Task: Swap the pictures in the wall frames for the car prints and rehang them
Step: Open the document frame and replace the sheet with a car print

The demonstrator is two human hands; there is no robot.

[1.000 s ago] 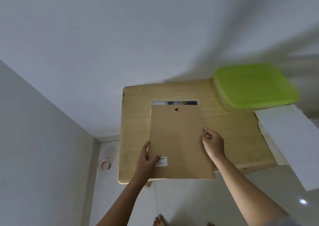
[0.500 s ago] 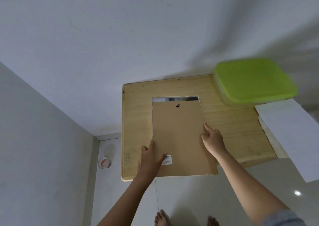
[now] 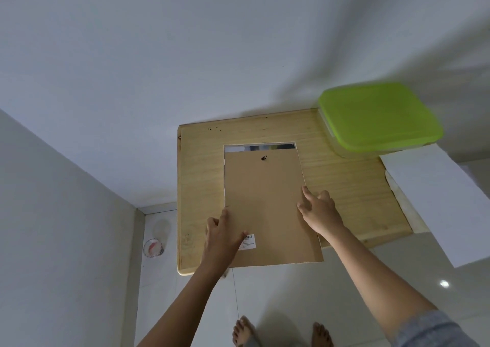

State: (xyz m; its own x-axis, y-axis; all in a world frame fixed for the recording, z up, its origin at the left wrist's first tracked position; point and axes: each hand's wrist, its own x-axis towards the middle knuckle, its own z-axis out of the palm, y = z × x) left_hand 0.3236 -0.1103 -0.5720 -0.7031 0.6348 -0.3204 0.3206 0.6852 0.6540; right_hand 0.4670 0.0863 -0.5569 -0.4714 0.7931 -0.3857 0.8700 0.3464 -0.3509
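Wooden table (image 3: 201, 187): frame backing board (image 3: 265, 201) lies flat, overhanging near edge. Left hand (image 3: 224, 240) grips its left edge, thumb beside barcode sticker (image 3: 249, 242), print unreadable. Right hand (image 3: 320, 211): forefinger straight, touching right edge.

Both bare forearms reach up and forward from the lower edge of the view, converging slightly. The left grip (image 3: 225, 238) lies palm down at the left edge of a flat brown fibreboard backing panel (image 3: 265, 201): its thumb rests on the panel, its index finger (image 3: 225, 212) stretches straight along the edge, and the other fingers curl beside it. Whether they pinch the edge cannot be made out. The right grip (image 3: 319, 213) sits at the panel's right edge, index finger and thumb extended onto it, remaining fingers bent. A grey sleeve (image 3: 434, 330) covers the right upper arm. Two bare feet (image 3: 242, 330) stand on the floor below.
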